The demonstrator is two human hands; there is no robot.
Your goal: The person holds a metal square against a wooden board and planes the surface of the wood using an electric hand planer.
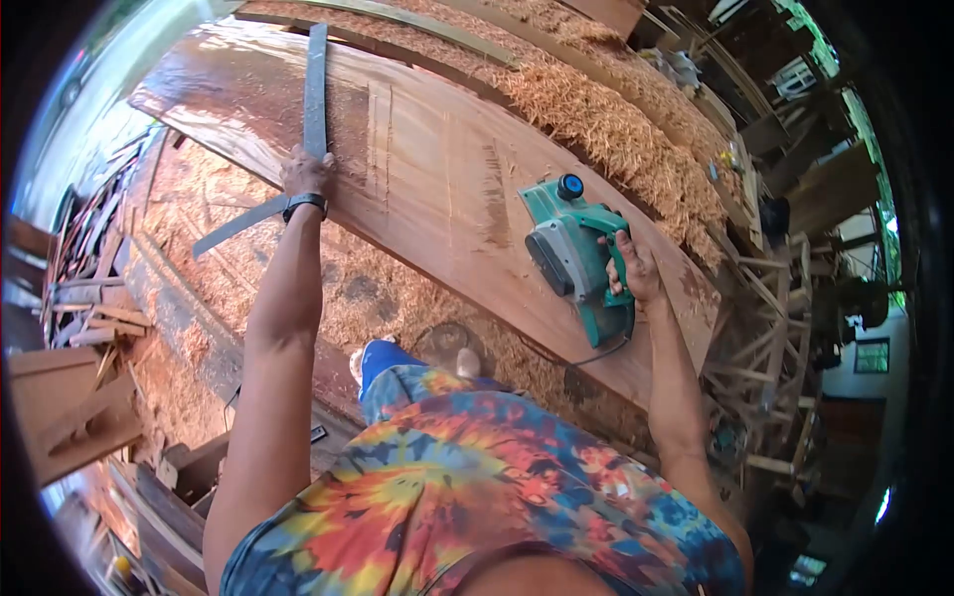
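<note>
A wide reddish-brown wooden board lies slanting across the view. Near its left part, my left hand grips a grey metal framing square; one arm of the square lies over the board and the other sticks out past the near edge. On the right part of the board rests a green electric planer with a dark knob. My right hand is wrapped round its handle. A black cord runs from the planer over the board's near edge.
Heaps of wood shavings lie beyond the board, with more on the ground below. Scrap wood is piled at the left. Wooden frames stand at the right. My feet are near the board's near edge.
</note>
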